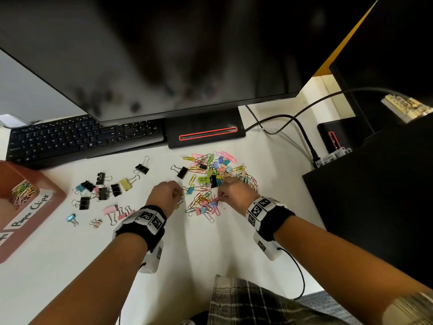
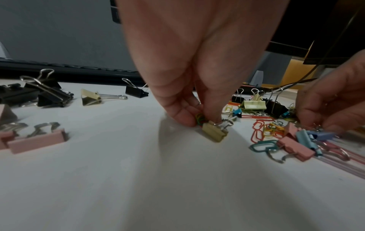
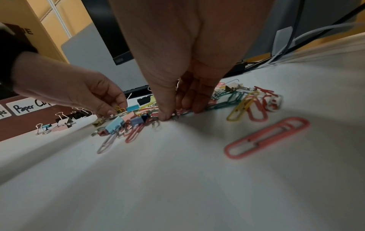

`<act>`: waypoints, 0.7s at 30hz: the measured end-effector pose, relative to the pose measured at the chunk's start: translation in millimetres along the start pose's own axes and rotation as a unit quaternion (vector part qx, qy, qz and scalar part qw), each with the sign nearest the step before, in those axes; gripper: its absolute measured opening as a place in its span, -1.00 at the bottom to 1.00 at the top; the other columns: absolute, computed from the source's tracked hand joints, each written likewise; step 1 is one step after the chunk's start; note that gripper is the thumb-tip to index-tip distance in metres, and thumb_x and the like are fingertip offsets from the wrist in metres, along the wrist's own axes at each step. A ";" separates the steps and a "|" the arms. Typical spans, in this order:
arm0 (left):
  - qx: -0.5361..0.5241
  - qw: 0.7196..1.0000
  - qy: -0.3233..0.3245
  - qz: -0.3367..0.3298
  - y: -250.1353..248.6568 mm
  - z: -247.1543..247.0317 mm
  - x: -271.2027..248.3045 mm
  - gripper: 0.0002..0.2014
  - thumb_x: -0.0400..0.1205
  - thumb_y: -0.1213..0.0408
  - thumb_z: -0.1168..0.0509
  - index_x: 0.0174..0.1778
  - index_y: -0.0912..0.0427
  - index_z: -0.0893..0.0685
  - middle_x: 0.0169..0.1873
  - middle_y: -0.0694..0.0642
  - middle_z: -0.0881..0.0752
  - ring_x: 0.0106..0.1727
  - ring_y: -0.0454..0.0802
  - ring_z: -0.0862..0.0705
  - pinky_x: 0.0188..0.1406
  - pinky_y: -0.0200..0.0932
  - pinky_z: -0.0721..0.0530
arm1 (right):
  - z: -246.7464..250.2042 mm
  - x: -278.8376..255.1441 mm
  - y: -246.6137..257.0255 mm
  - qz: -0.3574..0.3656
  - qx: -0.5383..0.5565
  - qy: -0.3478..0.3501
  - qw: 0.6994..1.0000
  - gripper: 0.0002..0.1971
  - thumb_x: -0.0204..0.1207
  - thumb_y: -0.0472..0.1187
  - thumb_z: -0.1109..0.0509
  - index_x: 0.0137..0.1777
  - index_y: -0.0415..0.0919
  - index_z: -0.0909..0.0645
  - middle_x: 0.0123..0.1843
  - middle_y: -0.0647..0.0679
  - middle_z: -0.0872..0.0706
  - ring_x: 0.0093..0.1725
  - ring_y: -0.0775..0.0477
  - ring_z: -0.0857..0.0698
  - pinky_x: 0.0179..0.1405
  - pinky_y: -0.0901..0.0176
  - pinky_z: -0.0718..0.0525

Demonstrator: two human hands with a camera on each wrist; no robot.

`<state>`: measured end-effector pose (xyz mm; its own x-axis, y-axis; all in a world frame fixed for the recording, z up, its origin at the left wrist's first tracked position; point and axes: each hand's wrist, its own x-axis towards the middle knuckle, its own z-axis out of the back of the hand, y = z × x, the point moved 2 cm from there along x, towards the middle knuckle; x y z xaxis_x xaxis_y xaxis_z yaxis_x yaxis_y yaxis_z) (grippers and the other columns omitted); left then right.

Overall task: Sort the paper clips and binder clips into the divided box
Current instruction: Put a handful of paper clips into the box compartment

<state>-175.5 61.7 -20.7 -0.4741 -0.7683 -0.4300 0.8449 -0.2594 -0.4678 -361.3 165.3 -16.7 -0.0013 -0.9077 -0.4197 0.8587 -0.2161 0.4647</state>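
Paper clips and binder clips (image 1: 212, 181) lie heaped mid-table toward its far edge, where the left hand (image 1: 166, 193) pinches a yellow binder clip (image 2: 215, 132) by its wire handle and the right hand (image 1: 232, 191) pinches paper clips (image 3: 178, 113), the divided box (image 1: 50, 202) sitting at the table's left edge.

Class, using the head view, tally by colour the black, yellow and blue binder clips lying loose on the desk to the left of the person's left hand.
Black binder clips: 6
Yellow binder clip: 1
Blue binder clips: 2
Total: 9
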 end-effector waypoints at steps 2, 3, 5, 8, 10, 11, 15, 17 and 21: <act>0.024 1.000 0.010 -0.001 0.4 -1.5 1.2 -0.81 0.57 0.44 -0.25 0.05 0.25 -0.68 0.04 0.27 -0.66 0.04 0.18 -0.65 -0.05 -0.20 -0.51 | -0.5 -1.0 0.8 0.003 -0.002 -0.003 1.000 -0.77 0.57 -0.23 -0.33 0.14 -0.31 -0.69 0.18 -0.23 -0.62 0.21 -0.20 -0.57 0.22 0.07 -0.55; 0.030 0.999 0.010 -0.005 0.3 -2.1 1.7 -0.81 0.58 0.43 -0.24 0.05 0.25 -0.68 0.04 0.28 -0.63 0.04 0.20 -0.64 -0.03 -0.18 -0.51 | -0.7 -0.8 1.0 0.004 -0.001 -0.001 1.000 -0.78 0.56 -0.24 -0.33 0.13 -0.31 -0.68 0.17 -0.22 -0.63 0.20 -0.20 -0.58 0.19 0.07 -0.55; 0.037 0.999 -0.002 -0.018 0.3 -3.0 0.9 -0.83 0.59 0.43 -0.23 0.03 0.28 -0.69 0.02 0.29 -0.59 -0.01 0.23 -0.62 -0.06 -0.16 -0.49 | -1.1 -0.5 2.5 0.002 -0.003 0.002 1.000 -0.81 0.57 -0.23 -0.32 0.09 -0.30 -0.67 0.12 -0.21 -0.68 0.15 -0.19 -0.61 0.14 0.08 -0.58; 0.055 0.998 -0.014 -0.031 0.4 -5.8 -2.8 -0.85 0.59 0.44 -0.21 0.01 0.28 -0.63 -0.03 0.28 -0.60 -0.04 0.25 -0.61 -0.08 -0.10 -0.52 | -2.2 -0.7 4.9 0.000 -0.003 -0.012 1.000 -0.83 0.58 -0.23 -0.31 0.09 -0.23 -0.65 0.08 -0.17 -0.72 0.10 -0.17 -0.67 0.07 0.11 -0.61; 0.059 0.998 -0.013 -0.026 0.4 -8.6 -5.0 -0.83 0.59 0.45 -0.17 0.06 0.27 -0.58 -0.02 0.28 -0.63 -0.02 0.26 -0.61 -0.03 -0.01 -0.57 | -3.0 -1.3 6.6 -0.010 -0.002 -0.019 1.000 -0.81 0.58 -0.25 -0.29 0.14 -0.21 -0.65 0.11 -0.15 -0.72 0.09 -0.15 -0.67 0.02 0.18 -0.57; 0.056 0.998 -0.011 -0.024 0.2 -9.4 -5.8 -0.81 0.60 0.45 -0.16 0.10 0.26 -0.56 0.00 0.28 -0.64 0.00 0.26 -0.61 0.00 0.02 -0.59 | -3.7 -1.3 7.4 -0.018 -0.002 -0.017 1.000 -0.80 0.58 -0.25 -0.28 0.15 -0.21 -0.65 0.11 -0.15 -0.71 0.08 -0.15 -0.67 0.00 0.20 -0.55; 0.058 0.998 0.008 -0.033 4.8 -12.1 -2.1 -0.78 0.58 0.50 -0.17 0.09 0.28 -0.61 0.03 0.30 -0.62 0.05 0.26 -0.61 0.07 0.01 -0.59 | -6.8 -0.7 14.2 -0.027 -0.012 -0.009 1.000 -0.82 0.57 -0.25 -0.30 0.07 -0.24 -0.68 0.11 -0.18 -0.65 0.07 -0.19 -0.67 0.05 0.11 -0.63; 0.038 0.999 0.013 -0.033 6.2 -10.3 -1.0 -0.80 0.59 0.49 -0.18 0.06 0.30 -0.63 0.03 0.30 -0.63 0.06 0.25 -0.61 0.05 -0.05 -0.56 | -7.0 -0.6 17.9 -0.030 -0.022 -0.009 0.999 -0.82 0.57 -0.25 -0.28 0.05 -0.25 -0.69 0.11 -0.18 -0.62 0.06 -0.20 -0.66 0.01 0.10 -0.64; -0.057 0.998 -0.007 -0.011 14.1 6.6 -6.5 -0.84 0.62 0.40 -0.19 0.04 0.28 -0.63 -0.05 0.25 -0.71 -0.03 0.18 -0.63 -0.08 -0.20 -0.45 | -3.0 -3.4 23.3 -0.033 -0.041 -0.007 0.999 -0.82 0.57 -0.23 -0.24 0.02 -0.22 -0.67 0.05 -0.14 -0.68 0.05 -0.17 -0.66 -0.07 0.15 -0.58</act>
<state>-158.8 59.2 -19.4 -0.4880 -0.7716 -0.4081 0.8004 -0.2091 -0.5618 -339.7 164.4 -6.8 -0.0660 -0.8972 -0.4366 0.8957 -0.2461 0.3703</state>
